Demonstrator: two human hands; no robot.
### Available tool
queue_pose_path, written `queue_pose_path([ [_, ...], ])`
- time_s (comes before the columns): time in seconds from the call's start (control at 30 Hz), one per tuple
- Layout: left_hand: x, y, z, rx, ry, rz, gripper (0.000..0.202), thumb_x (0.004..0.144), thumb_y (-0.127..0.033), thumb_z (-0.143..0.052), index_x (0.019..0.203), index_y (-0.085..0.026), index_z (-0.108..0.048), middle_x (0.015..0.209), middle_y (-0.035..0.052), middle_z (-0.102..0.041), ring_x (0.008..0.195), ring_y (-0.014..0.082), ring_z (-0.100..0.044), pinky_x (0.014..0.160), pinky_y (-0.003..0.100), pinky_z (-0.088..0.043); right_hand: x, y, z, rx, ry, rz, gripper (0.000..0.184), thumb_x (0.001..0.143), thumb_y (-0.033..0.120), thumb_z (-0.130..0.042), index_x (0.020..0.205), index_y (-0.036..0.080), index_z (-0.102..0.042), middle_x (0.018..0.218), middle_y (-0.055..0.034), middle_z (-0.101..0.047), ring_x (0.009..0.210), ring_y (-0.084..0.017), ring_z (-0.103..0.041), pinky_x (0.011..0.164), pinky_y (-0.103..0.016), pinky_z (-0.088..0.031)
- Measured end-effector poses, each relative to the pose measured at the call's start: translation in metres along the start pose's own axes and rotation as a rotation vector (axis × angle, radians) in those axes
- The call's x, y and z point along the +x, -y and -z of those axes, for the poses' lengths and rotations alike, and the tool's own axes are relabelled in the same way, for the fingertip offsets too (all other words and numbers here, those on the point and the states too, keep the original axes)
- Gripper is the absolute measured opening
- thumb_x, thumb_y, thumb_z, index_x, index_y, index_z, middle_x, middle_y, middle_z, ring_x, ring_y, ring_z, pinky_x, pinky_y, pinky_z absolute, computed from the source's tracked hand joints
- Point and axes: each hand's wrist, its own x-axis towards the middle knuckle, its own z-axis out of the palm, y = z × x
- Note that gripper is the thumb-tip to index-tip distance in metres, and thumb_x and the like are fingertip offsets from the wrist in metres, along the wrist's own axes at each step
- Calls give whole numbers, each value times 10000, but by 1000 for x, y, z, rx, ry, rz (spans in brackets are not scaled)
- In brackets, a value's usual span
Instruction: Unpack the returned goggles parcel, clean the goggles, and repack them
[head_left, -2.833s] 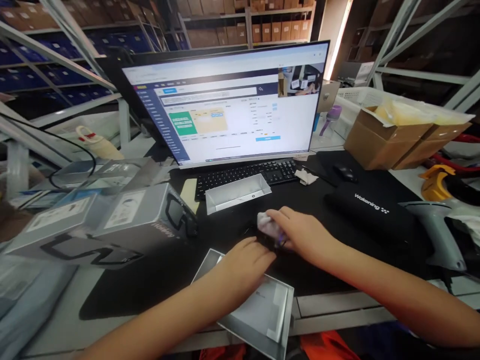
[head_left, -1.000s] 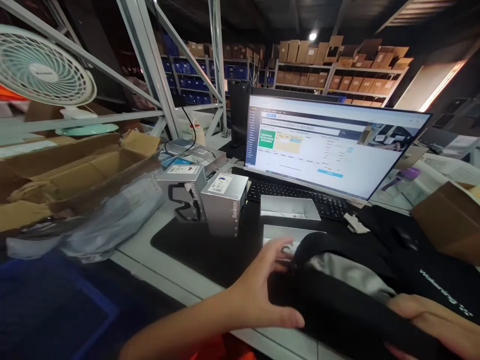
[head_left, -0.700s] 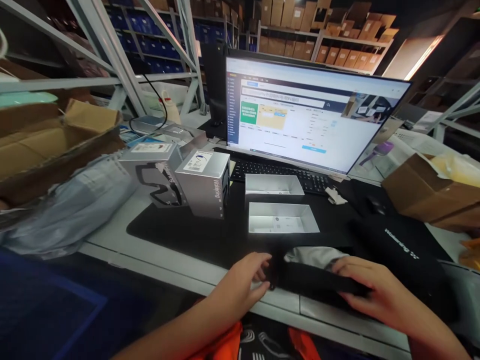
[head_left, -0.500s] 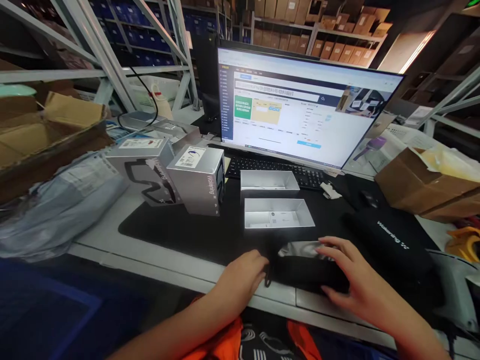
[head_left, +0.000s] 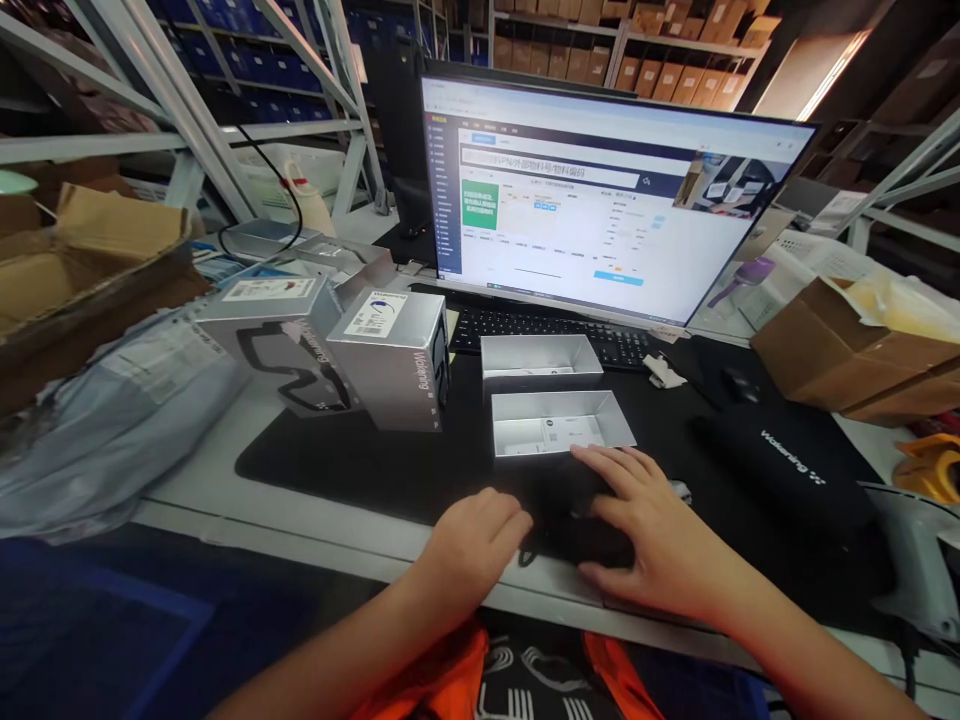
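A black case [head_left: 592,535], dark against the black mat, lies at the near edge of the desk. At its left end are the curled fingers of my left hand [head_left: 480,540], closed on it, and a small black loop [head_left: 527,558] hangs below them. Across the case lies my right hand [head_left: 645,530], fingertips on the far side and thumb on the near side, gripping it. A small greyish piece [head_left: 681,490] shows beyond my right hand; I cannot tell what it is. Just behind the case are an open silver box tray [head_left: 517,440] with a white card in it and a second tray [head_left: 517,362].
Two silver boxes [head_left: 386,385] stand to the left, near a grey plastic bag [head_left: 127,410]. Behind are a keyboard [head_left: 525,328] and a monitor [head_left: 555,220]. At right lie another black case [head_left: 795,480], a mouse [head_left: 741,384], a cardboard box [head_left: 847,345] and a handheld scanner [head_left: 926,570].
The case's grey inside, visible before, is now covered. My right hand has moved left and over the case. My left hand stays at its left end. The yellow panel on the screen has gone.
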Motion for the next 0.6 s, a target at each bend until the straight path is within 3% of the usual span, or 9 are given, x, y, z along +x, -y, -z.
queue_pose_path([
  [0.13, 14, 1, 6, 37, -105, -157, 190, 962, -79, -437, 955, -118, -623, 817, 52, -635, 720, 171, -545, 596, 298, -458, 1, 8, -10, -23, -59, 42, 369, 719, 448, -807, 952, 194, -675, 1500, -127, -471, 1332, -368, -446, 1128, -618, -314],
  [0.23, 36, -4, 10, -11, -98, -271, 254, 958, -94, -386, 892, -121, -630, 761, 46, -599, 645, 169, -510, 535, 311, -426, 2, 9, -19, -69, -111, 105, 399, 773, 472, -787, 1004, 181, -641, 1447, -150, -526, 1256, -384, -516, 1063, -640, -396],
  [0.37, 68, -15, 10, -87, -146, -452, 287, 947, -140, -422, 736, -136, -617, 696, 27, -522, 581, 159, -452, 488, 324, -362, -10, -4, -22, -34, -255, 316, 624, 829, 643, -683, 1150, 114, -601, 1467, -235, -488, 1332, -393, -486, 1089, -603, -429],
  [0.43, 77, -19, 8, -88, -163, -475, 263, 933, -154, -475, 725, -125, -634, 685, 19, -500, 585, 154, -448, 493, 320, -359, -20, -10, -24, 60, -411, 366, 526, 899, 519, -670, 1204, 105, -559, 1431, -230, -528, 1331, -332, -516, 1077, -494, -483],
  [0.5, 79, -20, 6, -83, -171, -487, 214, 904, -131, -507, 763, -106, -667, 685, 16, -498, 584, 150, -441, 486, 313, -353, -26, -11, -29, 180, -551, 297, 330, 910, 253, -680, 1183, 132, -539, 1393, -192, -571, 1292, -266, -563, 1052, -388, -511],
  [0.53, 78, -19, 5, -79, -176, -489, 200, 892, -119, -515, 777, -100, -678, 687, 17, -502, 584, 148, -437, 481, 309, -351, -28, -9, -31, 205, -581, 262, 313, 887, 171, -679, 1167, 140, -543, 1382, -180, -579, 1284, -252, -569, 1071, -379, -494],
  [0.6, 74, -18, 4, -87, -205, -498, 205, 879, -116, -522, 752, -103, -682, 690, 22, -506, 593, 146, -434, 484, 305, -363, -25, -3, -35, 158, -573, 251, 320, 880, 172, -675, 1179, 126, -572, 1388, -186, -564, 1316, -271, -530, 1148, -446, -408],
])
